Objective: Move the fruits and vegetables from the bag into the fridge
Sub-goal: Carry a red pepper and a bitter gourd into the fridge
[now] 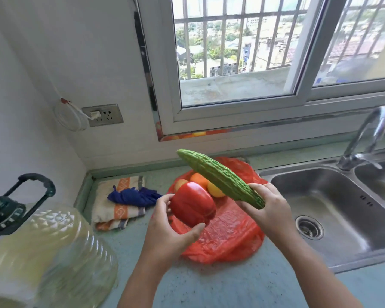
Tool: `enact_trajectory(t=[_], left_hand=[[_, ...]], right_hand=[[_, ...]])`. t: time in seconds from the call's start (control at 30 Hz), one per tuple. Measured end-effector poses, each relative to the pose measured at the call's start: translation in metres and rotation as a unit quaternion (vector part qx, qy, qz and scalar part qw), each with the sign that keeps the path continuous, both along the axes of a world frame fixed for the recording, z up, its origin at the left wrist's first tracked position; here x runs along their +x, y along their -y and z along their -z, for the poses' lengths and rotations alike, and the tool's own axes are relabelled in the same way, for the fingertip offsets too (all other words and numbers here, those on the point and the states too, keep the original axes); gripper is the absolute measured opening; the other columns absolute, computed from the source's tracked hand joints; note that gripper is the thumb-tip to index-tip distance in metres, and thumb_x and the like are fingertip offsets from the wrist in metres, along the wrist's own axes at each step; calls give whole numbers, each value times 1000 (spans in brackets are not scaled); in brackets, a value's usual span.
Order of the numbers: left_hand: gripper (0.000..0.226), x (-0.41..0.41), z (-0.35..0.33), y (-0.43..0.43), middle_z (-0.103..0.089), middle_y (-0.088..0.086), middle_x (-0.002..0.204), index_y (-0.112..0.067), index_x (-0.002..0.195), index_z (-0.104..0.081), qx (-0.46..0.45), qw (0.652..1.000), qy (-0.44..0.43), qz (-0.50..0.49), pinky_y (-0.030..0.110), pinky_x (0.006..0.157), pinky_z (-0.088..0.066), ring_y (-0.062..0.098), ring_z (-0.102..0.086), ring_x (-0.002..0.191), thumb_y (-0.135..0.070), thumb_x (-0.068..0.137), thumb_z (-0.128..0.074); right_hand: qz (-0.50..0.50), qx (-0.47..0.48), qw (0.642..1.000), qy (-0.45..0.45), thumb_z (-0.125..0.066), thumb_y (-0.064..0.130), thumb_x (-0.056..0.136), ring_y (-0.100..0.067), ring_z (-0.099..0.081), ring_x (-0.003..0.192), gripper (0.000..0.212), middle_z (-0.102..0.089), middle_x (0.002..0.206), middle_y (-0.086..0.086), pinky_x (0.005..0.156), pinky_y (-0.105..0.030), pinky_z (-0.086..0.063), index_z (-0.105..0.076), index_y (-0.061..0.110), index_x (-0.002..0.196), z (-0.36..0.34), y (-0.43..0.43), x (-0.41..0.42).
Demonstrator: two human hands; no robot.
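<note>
**Left hand with a red bell pepper, right hand with a bitter gourd, both above the bag**

Both hands are raised over the countertop. Fingers and thumb of the left hand are curled around the red bell pepper, with the thumb on its near side. The right hand grips the bitter gourd firmly at its near end, and the gourd points away and to the left, toward the window. The two vegetables are near each other, just above the red plastic bag.

This bag lies open on the pale green countertop. Inside it an orange fruit and a yellow fruit are visible, partly hidden behind the pepper and the gourd. Left of the bag lies a folded striped towel with a blue cloth on top. Right of the bag is a steel sink with its faucet. At the near left stands a large clear oil jug with a dark green cap.
</note>
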State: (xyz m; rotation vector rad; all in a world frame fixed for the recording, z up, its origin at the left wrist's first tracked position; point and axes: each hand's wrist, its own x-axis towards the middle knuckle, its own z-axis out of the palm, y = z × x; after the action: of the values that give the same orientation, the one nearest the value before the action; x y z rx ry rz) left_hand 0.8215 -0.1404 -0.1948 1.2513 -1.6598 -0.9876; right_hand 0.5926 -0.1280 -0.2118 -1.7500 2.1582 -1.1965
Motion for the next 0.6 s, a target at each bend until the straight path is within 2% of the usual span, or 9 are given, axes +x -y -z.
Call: enact_trajectory(t=[0.1, 0.23, 0.37, 0.47, 0.6], left_hand=[[73, -8, 7, -11, -51, -17, 111, -41, 104, -41, 7, 998, -5, 56, 14, 81, -40, -4, -51, 100, -57, 40, -73], [71, -27, 14, -28, -54, -15, 107, -37, 104, -43, -4, 991, -18, 134, 2, 73, -37, -12, -51, 92, -54, 42, -71], [71, -62, 17, -51, -56, -13, 109, -38, 107, -42, 2, 975, -21, 222, 5, 76, -38, -6, -52, 95, -53, 45, -72], [72, -97, 14, -73, -54, -12, 112, -38, 111, -41, 0, 955, -10, 295, 11, 81, -41, -3, -52, 98, -53, 47, -72], [70, -153, 6, -113, -53, -17, 111, -41, 108, -41, -27, 930, 0, 367, 10, 77, -40, -7, -51, 97, -54, 45, -69]], right_hand=[[37, -2, 998, 50, -78, 29, 69, -17, -57, 80, 43, -57, 89, 0, 71, -30, -46, -65, 14, 108, 1, -37, -2], [100, -10, 991, 90, -78, 29, 70, -8, -56, 80, 36, -61, 89, 2, 67, -11, -38, -65, 22, 104, 4, -88, -7], [159, -24, 978, 136, -75, 30, 74, 2, -53, 79, 29, -60, 89, 10, 64, -8, -38, -55, 40, 91, -4, -142, -19], [227, -40, 961, 151, -74, 30, 74, 6, -51, 82, 30, -58, 89, 13, 62, -4, -37, -54, 39, 95, -8, -185, -37], [332, -91, 925, 160, -76, 27, 72, 1, -54, 81, 29, -60, 91, 9, 64, -9, -39, -59, 35, 94, -9, -252, -66]])
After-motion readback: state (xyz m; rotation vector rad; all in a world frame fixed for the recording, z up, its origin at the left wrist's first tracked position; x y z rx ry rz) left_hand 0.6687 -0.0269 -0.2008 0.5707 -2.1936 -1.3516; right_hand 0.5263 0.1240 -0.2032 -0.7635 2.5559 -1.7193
